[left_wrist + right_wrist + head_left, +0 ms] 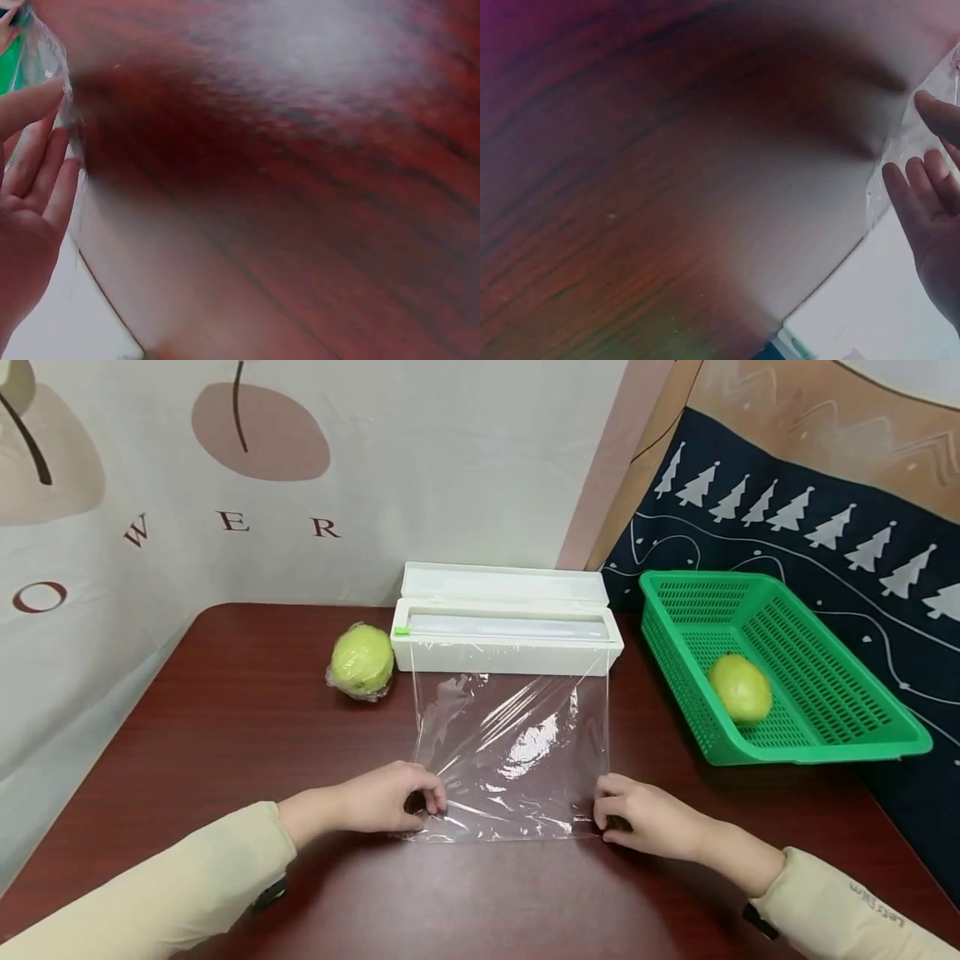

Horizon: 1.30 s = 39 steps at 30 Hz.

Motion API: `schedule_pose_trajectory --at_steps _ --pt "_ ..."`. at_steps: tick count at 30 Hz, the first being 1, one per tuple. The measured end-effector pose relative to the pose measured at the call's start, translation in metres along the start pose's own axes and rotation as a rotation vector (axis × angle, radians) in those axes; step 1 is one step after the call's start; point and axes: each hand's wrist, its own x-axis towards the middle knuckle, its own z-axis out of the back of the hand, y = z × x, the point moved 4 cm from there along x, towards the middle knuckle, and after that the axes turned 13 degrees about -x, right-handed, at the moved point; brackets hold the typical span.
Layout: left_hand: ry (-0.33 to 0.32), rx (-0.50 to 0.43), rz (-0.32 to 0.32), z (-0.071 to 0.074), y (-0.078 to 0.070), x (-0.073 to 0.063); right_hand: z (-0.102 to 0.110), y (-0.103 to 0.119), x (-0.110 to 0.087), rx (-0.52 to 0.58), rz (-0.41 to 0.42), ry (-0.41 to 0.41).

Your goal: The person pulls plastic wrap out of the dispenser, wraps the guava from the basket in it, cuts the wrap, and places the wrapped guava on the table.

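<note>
A sheet of clear plastic wrap (517, 752) stretches from the white wrap dispenser box (510, 658) toward the person, over the dark red table. My left hand (393, 797) pinches its near left corner between thumb and fingers. At the near right corner, my right hand (648, 814) pinches the wrap in the same way. Both wrist views show the film's edge at the fingers, with the left hand (34, 187) and right hand (934, 202) partly cut off by the frame. The dispenser's lid (506, 583) stands raised at the back.
Left of the dispenser sits a yellow-green round fruit (362, 660) wrapped in film. A green plastic basket (832, 752) stands at the right, holding a bare yellow-green fruit (739, 688). A bright green slider (402, 631) is at the dispenser's left end. Fabric hangings (450, 468) line the back.
</note>
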Motion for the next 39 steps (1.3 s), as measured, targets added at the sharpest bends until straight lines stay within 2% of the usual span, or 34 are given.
schedule_pose_trajectory --at_steps 2,4,7,9,10,11,13,16,18,21,27,30,32,35,39 --pt "-0.020 0.056 -0.026 0.000 -0.001 -0.001 0.001 -0.001 -0.001 -0.002 -0.024 0.022" --pt "-0.059 0.031 -0.034 0.003 -0.003 -0.001 0.004 -0.004 0.000 0.020 -0.060 0.044" --pt "-0.180 -0.014 -0.043 0.015 -0.006 0.000 0.011 -0.012 0.004 0.026 -0.142 0.027" --pt "-0.238 0.024 -0.018 0.024 -0.006 0.001 0.014 -0.019 0.008 0.017 -0.208 0.038" --pt "-0.243 0.078 -0.006 0.027 -0.005 0.002 0.015 -0.022 0.009 0.001 -0.233 0.058" --pt "-0.230 0.156 0.016 0.028 -0.002 0.002 0.014 -0.025 0.010 -0.016 -0.258 0.095" --pt "-0.157 0.334 0.056 0.025 0.004 0.001 0.008 -0.028 0.008 -0.046 -0.272 0.187" --pt "-0.035 0.500 0.078 0.017 0.014 -0.003 -0.002 -0.028 0.001 -0.084 -0.266 0.308" --pt "-0.005 0.534 0.085 0.013 0.018 -0.006 -0.007 -0.027 -0.004 -0.100 -0.263 0.340" --pt "0.002 0.516 0.110 0.013 0.022 -0.008 -0.009 -0.026 -0.008 -0.123 -0.265 0.353" --pt "0.013 0.502 0.137 0.011 0.024 -0.009 -0.004 -0.027 -0.010 -0.087 -0.266 0.328" --pt "0.011 0.516 0.141 0.010 0.023 -0.010 0.009 -0.030 -0.009 -0.048 -0.292 0.249" --pt "-0.005 0.522 0.135 0.009 0.022 -0.011 0.024 -0.034 -0.007 -0.037 -0.321 0.166" --pt "-0.039 0.530 0.116 0.009 0.021 -0.013 0.054 -0.047 -0.004 0.008 -0.437 0.043" --pt "-0.070 0.550 0.075 0.010 0.018 -0.011 0.091 -0.077 -0.009 0.093 -0.710 -0.075"
